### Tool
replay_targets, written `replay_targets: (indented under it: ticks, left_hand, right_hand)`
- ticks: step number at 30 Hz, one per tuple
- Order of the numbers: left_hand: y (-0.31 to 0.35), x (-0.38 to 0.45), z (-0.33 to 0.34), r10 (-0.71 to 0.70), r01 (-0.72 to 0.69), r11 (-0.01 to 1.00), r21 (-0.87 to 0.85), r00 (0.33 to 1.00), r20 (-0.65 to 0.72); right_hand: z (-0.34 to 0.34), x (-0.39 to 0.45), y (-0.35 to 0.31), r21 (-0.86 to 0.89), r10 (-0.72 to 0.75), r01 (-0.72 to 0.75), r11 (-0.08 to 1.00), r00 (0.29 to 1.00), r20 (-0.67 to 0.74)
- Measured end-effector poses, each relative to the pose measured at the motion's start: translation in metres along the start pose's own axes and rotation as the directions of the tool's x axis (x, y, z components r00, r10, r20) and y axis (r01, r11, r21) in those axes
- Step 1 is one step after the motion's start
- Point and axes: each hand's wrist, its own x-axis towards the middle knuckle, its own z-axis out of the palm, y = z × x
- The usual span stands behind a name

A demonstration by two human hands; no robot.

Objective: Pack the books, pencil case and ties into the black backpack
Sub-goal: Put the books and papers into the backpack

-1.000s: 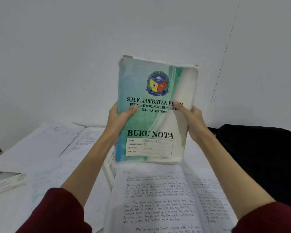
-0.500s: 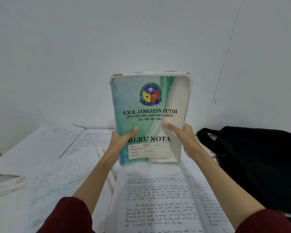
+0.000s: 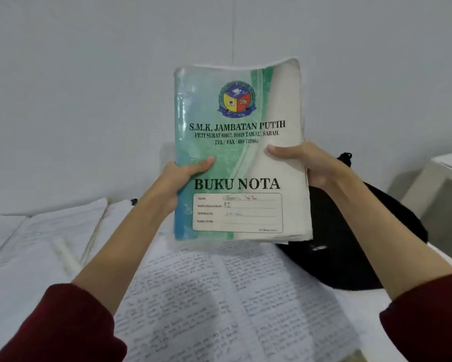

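Observation:
I hold a green and white notebook (image 3: pixel 239 152) marked "BUKU NOTA" upright in the air in front of me. My left hand (image 3: pixel 179 180) grips its left edge, thumb across the cover. My right hand (image 3: pixel 307 163) grips the right edge, thumb on the cover. The black backpack (image 3: pixel 347 246) lies on the table to the right, behind and below the notebook, partly hidden by it and my right forearm. An open book with handwritten pages (image 3: pixel 232 301) lies flat under the held notebook. No pencil case or ties are in view.
More open books and loose written pages (image 3: pixel 55 244) cover the white table on the left. A white wall (image 3: pixel 89 87) stands close behind. A white box-like object (image 3: pixel 441 184) sits at the far right.
The notebook, held in both hands, dropped lower and came back up, and now sits further right, in front of the backpack. The view has turned right, bringing the white box into sight.

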Motion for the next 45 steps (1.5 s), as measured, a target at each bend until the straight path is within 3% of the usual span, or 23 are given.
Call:
replay_targets:
  ticks: [2, 4, 6, 8, 11, 14, 16, 18, 20, 21, 23, 24, 26, 29, 32, 34, 37, 41, 43, 45]
  left_hand:
    - [-0.012, 0.002, 0.042, -0.022, 0.019, 0.999, 0.03, 0.995, 0.1]
    - [-0.027, 0.003, 0.084, 0.014, -0.068, 0.967, 0.246, 0.976, 0.216]
    - [-0.042, -0.002, 0.132, 0.007, -0.188, 0.865, 0.465, 0.932, 0.364]
    - [-0.061, -0.004, 0.171, -0.092, -0.27, 0.758, 0.594, 0.857, 0.507]
    - [-0.096, -0.006, 0.23, -0.206, -0.349, 0.632, 0.692, 0.786, 0.584]
    - [-0.122, -0.008, 0.275, -0.285, -0.31, 0.557, 0.771, 0.8, 0.528]
    - [-0.131, -0.007, 0.288, -0.26, -0.336, 0.506, 0.794, 0.819, 0.512]
    - [-0.132, 0.001, 0.292, -0.149, -0.276, 0.569, 0.775, 0.892, 0.426]
    - [-0.128, 0.012, 0.28, -0.059, -0.066, 0.719, 0.692, 0.986, 0.155]
    - [-0.125, 0.016, 0.27, -0.078, 0.086, 0.81, 0.58, 0.996, -0.038]
    - [-0.118, 0.021, 0.249, -0.175, 0.26, 0.943, 0.209, 0.919, -0.353]
    - [-0.115, 0.021, 0.239, -0.226, 0.272, 0.961, 0.047, 0.873, -0.432]
    - [-0.104, 0.023, 0.227, -0.256, 0.27, 0.961, -0.055, 0.805, -0.536]
    - [-0.079, 0.028, 0.236, -0.027, 0.175, 0.965, 0.195, 0.806, -0.591]
    - [-0.048, 0.025, 0.264, 0.292, -0.037, 0.873, 0.487, 0.839, -0.46]
    - [-0.026, 0.02, 0.282, 0.45, -0.174, 0.761, 0.625, 0.836, -0.315]
    - [-0.008, 0.018, 0.297, 0.573, -0.3, 0.601, 0.741, 0.808, -0.137]
    - [-0.007, 0.021, 0.297, 0.574, -0.32, 0.54, 0.778, 0.816, -0.062]
    - [-0.008, 0.021, 0.293, 0.571, -0.321, 0.538, 0.78, 0.819, -0.057]
    - [-0.008, 0.02, 0.291, 0.579, -0.323, 0.533, 0.782, 0.813, -0.059]
  right_hand:
    - [-0.04, -0.02, -0.001, -0.024, -0.03, 0.028, 0.999, 0.994, -0.103]
    - [-0.083, -0.043, -0.002, -0.042, -0.042, 0.035, 0.999, 0.98, -0.194]
    - [-0.133, -0.072, -0.001, -0.05, -0.059, 0.046, 0.998, 0.951, -0.303]
    - [-0.177, -0.092, 0.003, -0.036, -0.049, 0.038, 0.999, 0.911, -0.409]
    - [-0.242, -0.116, 0.012, -0.019, -0.037, 0.031, 0.999, 0.86, -0.509]
    - [-0.288, -0.131, 0.025, 0.035, -0.009, 0.033, 0.999, 0.836, -0.548]
    - [-0.304, -0.134, 0.033, 0.088, -0.001, 0.061, 0.994, 0.83, -0.558]
    - [-0.319, -0.132, 0.042, 0.15, 0.029, 0.058, 0.987, 0.852, -0.523]
    - [-0.327, -0.125, 0.049, 0.214, 0.08, 0.028, 0.977, 0.874, -0.479]
    - [-0.328, -0.121, 0.052, 0.238, 0.101, 0.015, 0.971, 0.878, -0.467]
    - [-0.327, -0.112, 0.056, 0.275, 0.131, -0.007, 0.961, 0.891, -0.434]
    - [-0.326, -0.11, 0.058, 0.283, 0.13, -0.01, 0.959, 0.902, -0.411]
    - [-0.321, -0.107, 0.063, 0.297, 0.13, -0.01, 0.955, 0.913, -0.387]
    - [-0.304, -0.095, 0.085, 0.314, 0.123, 0.046, 0.948, 0.858, -0.499]
    - [-0.264, -0.082, 0.122, 0.3, 0.118, 0.122, 0.946, 0.732, -0.671]
    - [-0.228, -0.077, 0.148, 0.342, 0.126, 0.113, 0.933, 0.787, -0.604]
    - [-0.182, -0.071, 0.169, 0.481, 0.315, -0.158, 0.862, 0.911, -0.265]
    - [-0.152, -0.077, 0.159, 0.464, 0.444, -0.442, 0.768, 0.889, 0.113]
    - [-0.153, -0.082, 0.149, 0.351, 0.402, -0.473, 0.808, 0.878, 0.258]
    - [-0.166, -0.084, 0.135, 0.215, 0.334, -0.391, 0.895, 0.907, 0.258]
